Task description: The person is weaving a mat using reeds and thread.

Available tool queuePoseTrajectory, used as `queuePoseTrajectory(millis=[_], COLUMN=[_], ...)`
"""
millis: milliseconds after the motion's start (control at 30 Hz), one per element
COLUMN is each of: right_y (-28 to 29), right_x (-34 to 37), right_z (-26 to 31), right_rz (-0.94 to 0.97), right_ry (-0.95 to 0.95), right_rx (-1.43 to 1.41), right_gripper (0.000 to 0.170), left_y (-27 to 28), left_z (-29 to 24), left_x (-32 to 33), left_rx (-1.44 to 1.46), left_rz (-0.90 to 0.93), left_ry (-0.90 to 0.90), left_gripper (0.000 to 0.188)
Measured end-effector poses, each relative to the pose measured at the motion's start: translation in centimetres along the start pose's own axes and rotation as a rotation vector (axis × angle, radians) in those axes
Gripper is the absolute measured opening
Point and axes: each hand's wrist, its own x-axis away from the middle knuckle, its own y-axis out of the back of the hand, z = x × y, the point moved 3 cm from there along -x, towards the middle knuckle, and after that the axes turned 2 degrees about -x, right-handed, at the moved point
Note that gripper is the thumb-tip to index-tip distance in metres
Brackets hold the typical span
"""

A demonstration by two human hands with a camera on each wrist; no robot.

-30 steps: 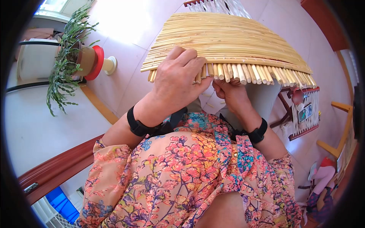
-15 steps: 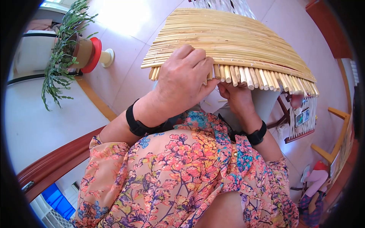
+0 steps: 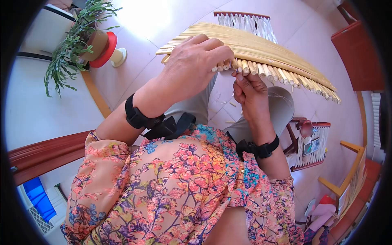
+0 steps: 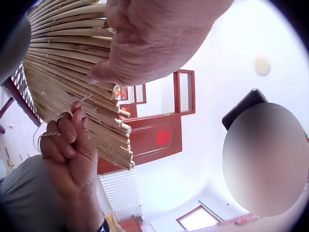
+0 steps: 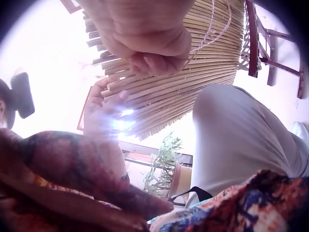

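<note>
A mat of pale stalks (image 3: 265, 44), stitched side by side, is held up over the knees. My left hand (image 3: 196, 63) grips its near edge in the head view, fingers over the top and thumb (image 4: 99, 72) against the underside. Just below the stalk ends, my right hand (image 3: 251, 87) pinches a thin thread (image 4: 87, 96) between thumb and forefinger, with the other fingers curled. The thread wraps round a finger in the left wrist view and loops out beside the hand. Long strands (image 5: 212, 29) of it cross the mat's underside in the right wrist view.
Two folding stools with white woven seats stand on the tiled floor, one (image 3: 245, 20) beyond the mat, the other (image 3: 312, 143) at right carrying a phone (image 3: 311, 147). A potted plant (image 3: 67, 61) stands at left. Stalk offcuts (image 3: 232, 103) lie on the floor between the knees.
The mat has tilted flatter in the head view, showing more of its stalk ends. My right hand has come further out from beneath the edge, and thread now shows beside it. My left hand keeps its grip.
</note>
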Motion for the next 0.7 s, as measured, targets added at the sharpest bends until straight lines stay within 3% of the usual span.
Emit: queuePoseTrajectory(millis=[100,200,700], right_y=[-0.17,-0.1,-0.24], right_x=[-0.35,-0.41,0.02], right_z=[0.48,0.51,0.37], right_rz=[-0.02,-0.049,-0.017], right_ry=[0.025,0.016,0.029], right_rx=[0.012,0.043,-0.016], right_gripper=[0.01,0.01,0.009], left_y=[0.05,0.05,0.17], left_z=[0.27,0.45,-0.06], left_x=[-0.34,-0.47,-0.66], left_rx=[0.063,0.107,0.162], left_rz=[-0.073,-0.038,0.005], left_ry=[-0.065,-0.017,0.039], left_gripper=[0.031,0.027,0.036])
